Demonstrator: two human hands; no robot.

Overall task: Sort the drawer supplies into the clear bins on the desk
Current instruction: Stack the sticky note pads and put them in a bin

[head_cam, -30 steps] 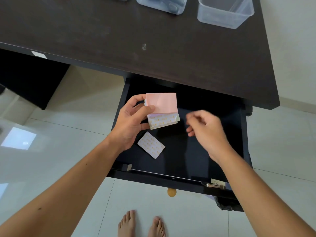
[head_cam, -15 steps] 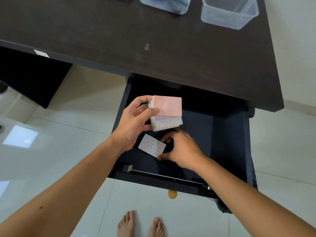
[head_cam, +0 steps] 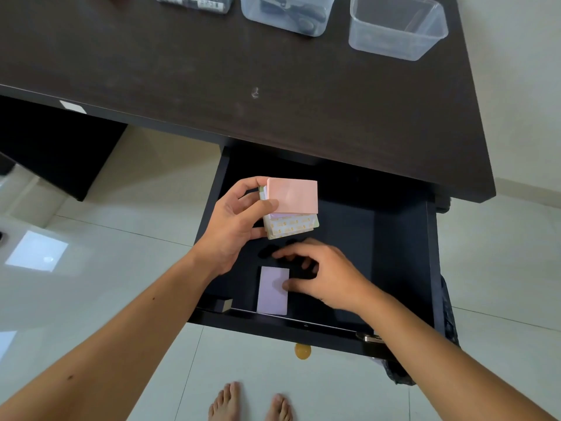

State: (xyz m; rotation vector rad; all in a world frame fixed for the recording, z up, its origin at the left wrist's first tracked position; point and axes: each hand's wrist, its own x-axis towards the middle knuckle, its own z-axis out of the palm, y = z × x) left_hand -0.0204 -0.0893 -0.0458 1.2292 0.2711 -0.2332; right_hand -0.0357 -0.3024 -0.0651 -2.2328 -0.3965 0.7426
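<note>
A single lilac pad (head_cam: 272, 290) lies flat on the floor of the open drawer (head_cam: 394, 253), near its front edge and just left of the right hand (head_cam: 321, 278). That hand rests over it with fingers spread and curled, the thumb tip touching the pad's right edge; it is not yet pinched or lifted. Above the lilac pad, further into the drawer, the left hand (head_cam: 236, 226) holds a stack of sticky-note pads (head_cam: 291, 208), pink on top, clamped between the thumb on the face and the fingers curled behind.

The likely trouble lies in the pickup: the lilac pad lies flush on the smooth drawer floor, so a thumb pushing at one edge could simply slide it against the front wall instead of raising it. The stack is also loosely squared, its lower pads offset from the pink one, and adding another one-handed could let a pad slip out.

Beyond the drawer, at the far edge of the desk (head_cam: 212, 86), stand three clear bins. The right bin (head_cam: 394, 47) looks empty. The middle bin (head_cam: 282, 22) holds dark items I cannot identify. The left bin (head_cam: 194, 4) is mostly cut off, with small dark objects inside.
</note>
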